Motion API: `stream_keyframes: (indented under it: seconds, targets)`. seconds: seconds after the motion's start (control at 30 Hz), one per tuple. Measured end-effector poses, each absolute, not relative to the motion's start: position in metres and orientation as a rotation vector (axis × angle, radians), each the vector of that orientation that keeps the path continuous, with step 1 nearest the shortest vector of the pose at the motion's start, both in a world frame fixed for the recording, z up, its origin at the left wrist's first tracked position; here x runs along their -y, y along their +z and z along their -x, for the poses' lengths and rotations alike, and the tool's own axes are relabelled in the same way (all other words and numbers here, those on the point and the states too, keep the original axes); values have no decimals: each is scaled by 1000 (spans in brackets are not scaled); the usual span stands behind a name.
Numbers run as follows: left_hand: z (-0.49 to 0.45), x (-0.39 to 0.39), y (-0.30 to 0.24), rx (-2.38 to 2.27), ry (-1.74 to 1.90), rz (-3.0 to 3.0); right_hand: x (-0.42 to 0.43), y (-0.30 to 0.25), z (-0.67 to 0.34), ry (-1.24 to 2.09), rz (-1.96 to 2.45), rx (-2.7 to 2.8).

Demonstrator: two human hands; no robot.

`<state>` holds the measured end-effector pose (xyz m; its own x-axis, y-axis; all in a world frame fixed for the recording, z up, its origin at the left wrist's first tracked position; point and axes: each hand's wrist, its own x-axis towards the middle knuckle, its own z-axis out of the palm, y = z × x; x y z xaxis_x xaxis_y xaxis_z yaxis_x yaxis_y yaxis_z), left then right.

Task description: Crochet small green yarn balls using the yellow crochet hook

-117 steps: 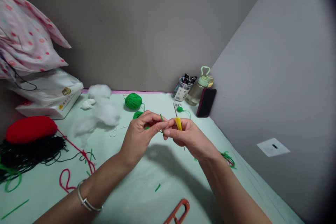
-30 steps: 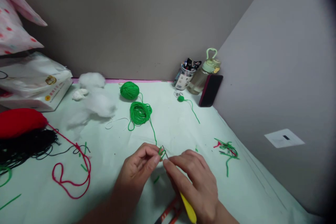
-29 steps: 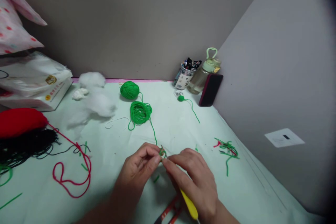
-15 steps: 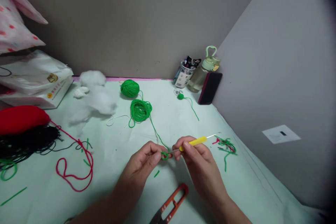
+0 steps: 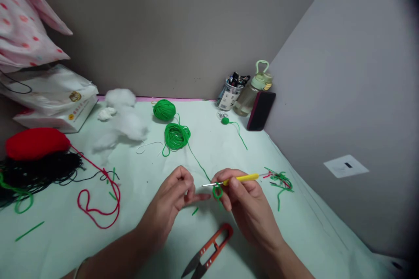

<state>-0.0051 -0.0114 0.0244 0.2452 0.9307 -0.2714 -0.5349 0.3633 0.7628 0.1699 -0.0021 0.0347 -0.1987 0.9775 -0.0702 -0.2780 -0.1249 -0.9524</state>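
Note:
My right hand grips a crochet hook by its yellow handle, the thin metal tip pointing left. On the hook's shaft, beside my right fingers, hangs a small loop of green yarn. From it a strand runs back to the loose green yarn coil. My left hand is just left of the hook tip, apart from the loop. One of its fingers stretches right and the others are bent, with nothing visible in them. Orange-handled thread snips lie on the table below the hands.
A green yarn ball and white stuffing lie behind. Red yarn and black yarn are at left. Yarn scraps lie right. A pen cup, bottle and phone stand at the back.
My left hand has let go of the green loop and drawn away to the left. The loop now hangs on the hook by my right hand. The view has shifted slightly.

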Motion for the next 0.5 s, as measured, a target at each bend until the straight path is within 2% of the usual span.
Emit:
stream_keyframes:
  seconds: [0.23,0.37,0.5]
  targets:
    - [1,-14,66,-612,1254,-298,10,36,-166,1696,726,1145]
    - [2,-31,88,-705,1445,-563,12,35,-166,1718,699,1173]
    - [3,-34,81,-891,1636,-1115,12,40,-166,1733,685,1102]
